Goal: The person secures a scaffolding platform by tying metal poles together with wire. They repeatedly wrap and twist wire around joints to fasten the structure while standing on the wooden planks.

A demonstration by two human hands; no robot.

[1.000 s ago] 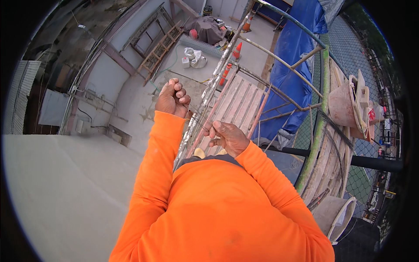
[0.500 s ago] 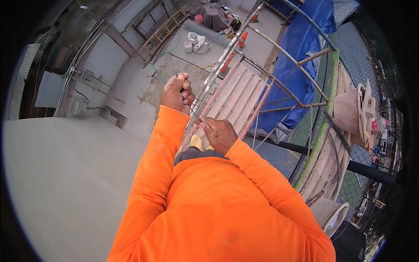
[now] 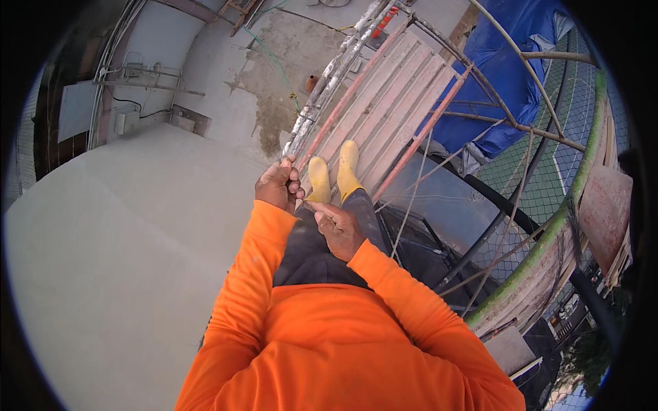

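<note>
My left hand [image 3: 277,186] is closed in front of my body, fingers curled and thumb pressed against them. Thin wire strands are in its grip, though most of their length is hidden by the fingers. Lower and to the right, my right hand [image 3: 340,231] pinches toward the left one, its thumb and forefinger on the thin wire [image 3: 303,201] between the two hands. Both hands are above my dark trousers [image 3: 322,243] and close to my yellow boots [image 3: 348,161], which stand on a pinkish slatted platform [image 3: 387,103].
A paint-spattered scaffold pole [image 3: 330,82] runs along the platform's left. A smooth pale grey surface [image 3: 123,246] fills the left side. Blue tarp [image 3: 510,68], braces and netting [image 3: 531,171] lie to the right, with a worn bucket [image 3: 603,216]. A green hose [image 3: 274,60] crosses the ground below.
My view has tipped down, bringing the boots and more platform into sight. Both hands have come lower, nearer my body. The strands that stuck up above my left hand no longer show clearly.
</note>
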